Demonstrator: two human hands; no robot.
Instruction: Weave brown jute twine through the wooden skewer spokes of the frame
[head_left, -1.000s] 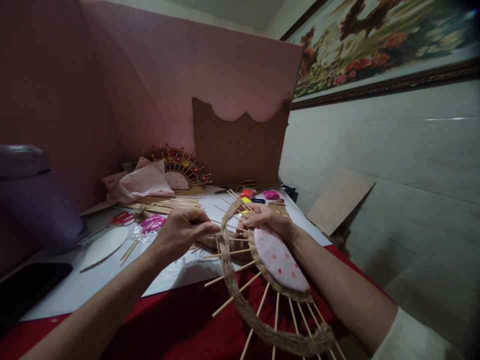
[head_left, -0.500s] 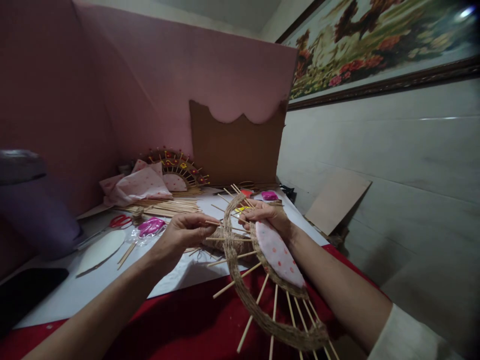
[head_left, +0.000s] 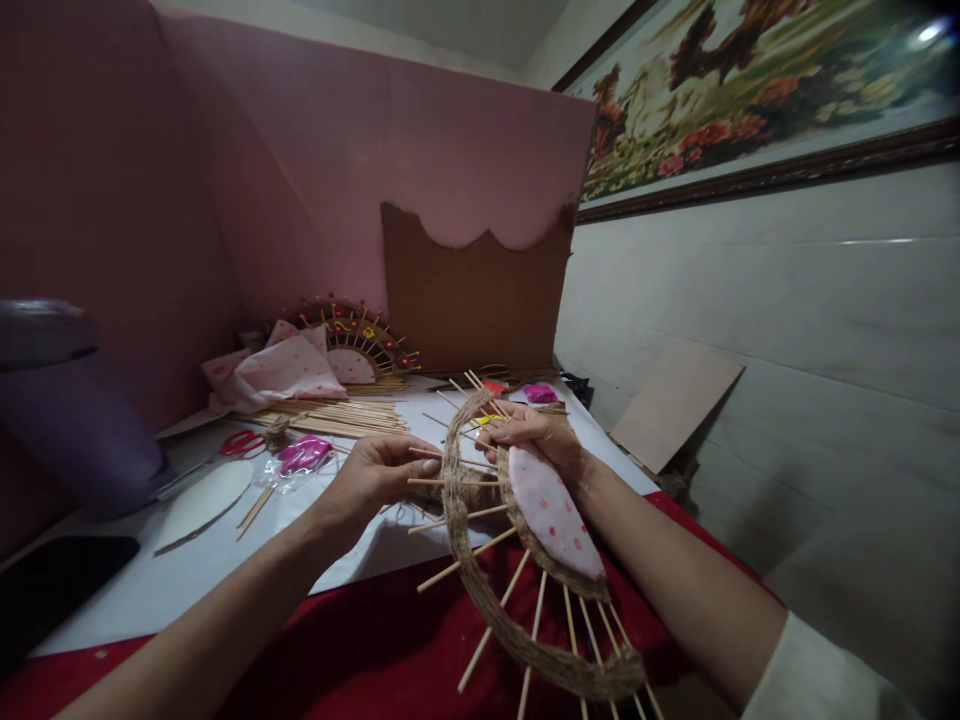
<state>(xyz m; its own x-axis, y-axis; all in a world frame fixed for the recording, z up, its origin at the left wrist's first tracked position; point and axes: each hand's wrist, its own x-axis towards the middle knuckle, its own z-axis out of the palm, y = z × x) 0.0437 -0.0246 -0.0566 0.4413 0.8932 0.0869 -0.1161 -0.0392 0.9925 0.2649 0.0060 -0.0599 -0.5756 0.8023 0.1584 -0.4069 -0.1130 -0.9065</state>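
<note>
The right hand [head_left: 536, 442] is clamped on the far end of the stick-and-twine fan [head_left: 538, 562], seemingly to steady it at a tilt above the red cloth [head_left: 337, 650], with its outer twine rim [head_left: 478, 590] turned left. There the left hand [head_left: 386, 475] holds thumb and forefinger close beside the stick tips, though whether they pinch anything cannot be told. Farther left, loose sticks [head_left: 352, 418] and red-handled scissors [head_left: 241, 442] lie on the white tabletop [head_left: 187, 585], probably kept within reach.
</note>
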